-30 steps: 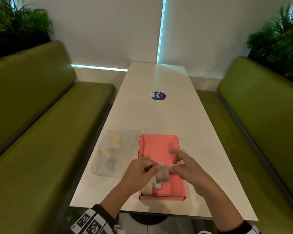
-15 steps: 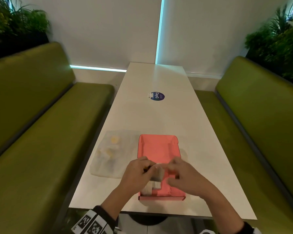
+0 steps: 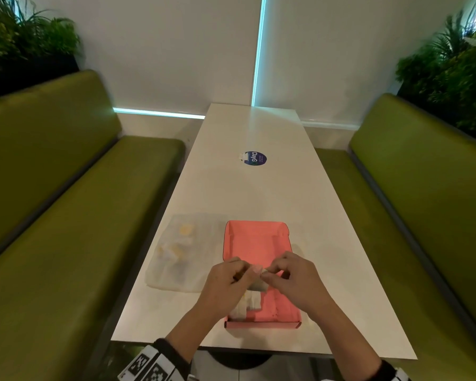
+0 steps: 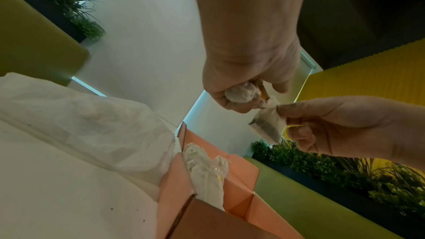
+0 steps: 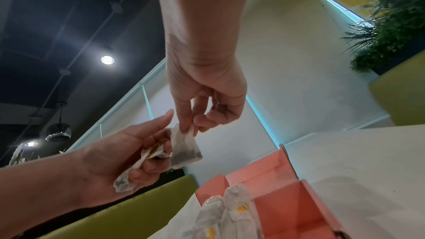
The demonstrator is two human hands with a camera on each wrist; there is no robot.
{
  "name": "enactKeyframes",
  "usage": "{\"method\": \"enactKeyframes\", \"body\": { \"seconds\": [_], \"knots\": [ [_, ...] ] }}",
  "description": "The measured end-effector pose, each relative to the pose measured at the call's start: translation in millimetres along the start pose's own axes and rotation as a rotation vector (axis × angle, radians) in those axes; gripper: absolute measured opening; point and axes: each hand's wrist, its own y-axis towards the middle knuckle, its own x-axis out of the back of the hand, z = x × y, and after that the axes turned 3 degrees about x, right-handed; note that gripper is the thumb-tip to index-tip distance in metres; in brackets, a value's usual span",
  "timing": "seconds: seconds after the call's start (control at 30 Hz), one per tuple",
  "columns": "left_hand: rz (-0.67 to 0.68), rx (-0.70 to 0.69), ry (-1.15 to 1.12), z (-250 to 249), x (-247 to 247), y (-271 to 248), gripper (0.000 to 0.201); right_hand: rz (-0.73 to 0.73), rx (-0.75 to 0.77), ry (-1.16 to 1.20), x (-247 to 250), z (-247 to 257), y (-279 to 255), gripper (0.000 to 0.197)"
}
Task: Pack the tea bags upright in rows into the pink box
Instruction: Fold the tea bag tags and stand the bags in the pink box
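Note:
The pink box (image 3: pixel 259 240) lies open on the white table (image 3: pixel 253 188). A few white tea bags (image 3: pixel 246 305) stand in its near left corner, also visible in the wrist views as tea bags in the box (image 5: pixel 236 206). Above that corner my left hand (image 3: pixel 248 273) grips a small bundle of tea bags (image 5: pixel 138 168). My right hand (image 3: pixel 270 272) pinches the top of one tea bag (image 5: pixel 186 150) that hangs beside the bundle, dark tea showing through it. In the left wrist view the pinched tea bag (image 4: pixel 268 124) dangles over the box.
A clear plastic bag (image 3: pixel 182 251) with more tea bags lies left of the box. A round blue sticker (image 3: pixel 254 158) sits further up the table. Green benches (image 3: pixel 52 229) flank both sides, with plants behind them.
My right hand, open with fingers spread a second ago, has moved left to my left hand and now pinches the tea bag. The left hand has hardly moved.

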Motion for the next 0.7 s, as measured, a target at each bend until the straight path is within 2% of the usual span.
{"method": "enactKeyframes", "body": {
  "seconds": [0.07, 0.13, 0.27, 0.33, 0.53, 0.6, 0.7],
  "knots": [
    [-0.008, -0.024, 0.018, 2.7, -1.0, 1.1, 0.020, -0.017, -0.020, 0.049, -1.3, 0.5, -0.9, 0.020],
    [-0.011, -0.023, 0.022, 3.0, -1.3, 2.1, 0.018, -0.023, -0.044, 0.117, -1.2, 0.0, -0.9, 0.022],
    [0.029, 0.007, 0.008, 1.7, -0.1, 1.4, 0.038, 0.100, -0.109, 0.234, 5.3, -2.1, -0.9, 0.021],
    [0.044, 0.001, 0.033, 1.3, 0.2, 1.1, 0.042, 0.116, -0.112, 0.241, 7.2, -2.2, -0.9, 0.021],
    [0.010, 0.040, -0.104, 1.6, -0.1, 1.9, 0.017, 0.038, -0.142, 0.339, 5.0, -2.2, -1.3, 0.018],
    [0.012, 0.035, -0.121, 1.1, 0.7, 2.2, 0.016, 0.079, -0.132, 0.338, 6.2, -1.3, -2.8, 0.004],
    [-0.010, 0.022, -0.124, 0.6, 2.9, 3.1, 0.016, 0.179, -0.101, 0.296, 5.8, 1.1, -5.6, 0.006]
  ]
}}
